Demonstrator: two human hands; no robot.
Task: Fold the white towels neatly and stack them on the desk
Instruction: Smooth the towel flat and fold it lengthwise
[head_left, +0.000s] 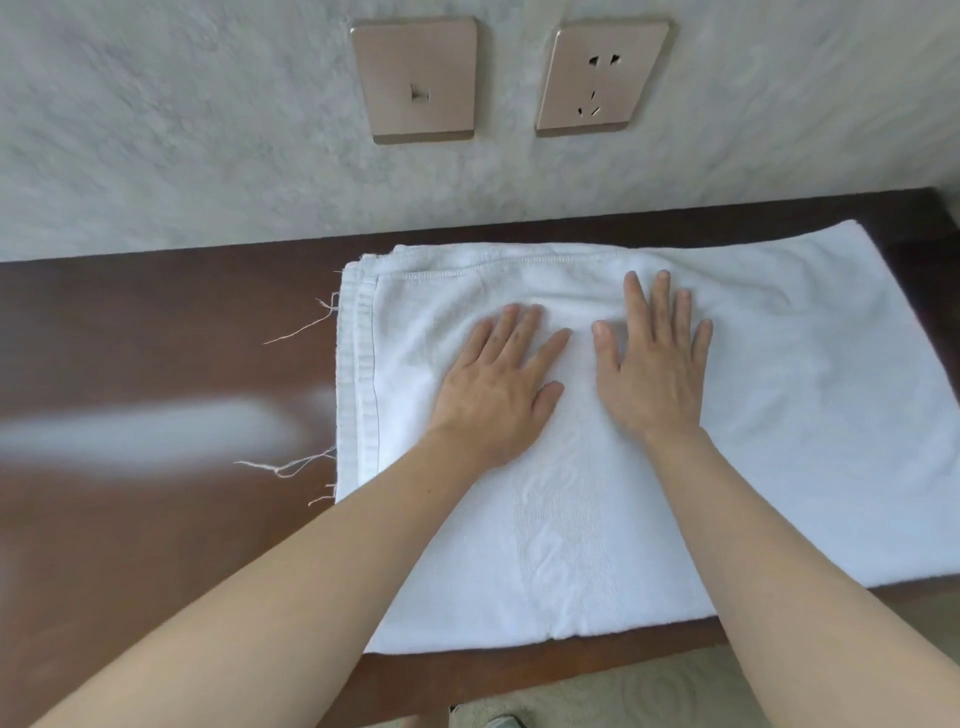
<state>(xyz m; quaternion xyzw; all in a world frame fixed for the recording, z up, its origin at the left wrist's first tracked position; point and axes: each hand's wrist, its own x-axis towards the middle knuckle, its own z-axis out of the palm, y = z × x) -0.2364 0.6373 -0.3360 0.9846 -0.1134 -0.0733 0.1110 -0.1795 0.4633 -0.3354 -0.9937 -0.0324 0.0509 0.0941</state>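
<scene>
Under our palms lay the white towel (597, 467), already doubled over and spread across the dark wooden desk (156, 338), its near edge reaching almost to the desk's front lip. Our left hand (498, 384) and right hand (654, 364) rested side by side on the middle of it, both released and flat, fingers straight and slightly spread, pressing the cloth and gripping nothing.

We judged the step to be smoothing before the next fold. To do it well, we thought the palms should sweep outward from the centre toward the edges, pushing the soft ridge of cloth just beyond our fingertips flat, and the hemmed edges (358, 364) to the left of our left hand should be squared so the layers lined up; they sat slightly staggered there. Only this one towel was in view, so most of the folding and all of the stacking seemed yet to come.

Left of the towel, loose threads (296, 332) trailed from the frayed hem onto bare wood; they could catch or look untidy in a neat stack. To the right of our right hand the towel ran on to the edge of view. Beyond our fingertips the desk met a pale textured wall (182, 130), where a switch plate (415, 78) and a socket plate (602, 78) sat, well clear of the work.
</scene>
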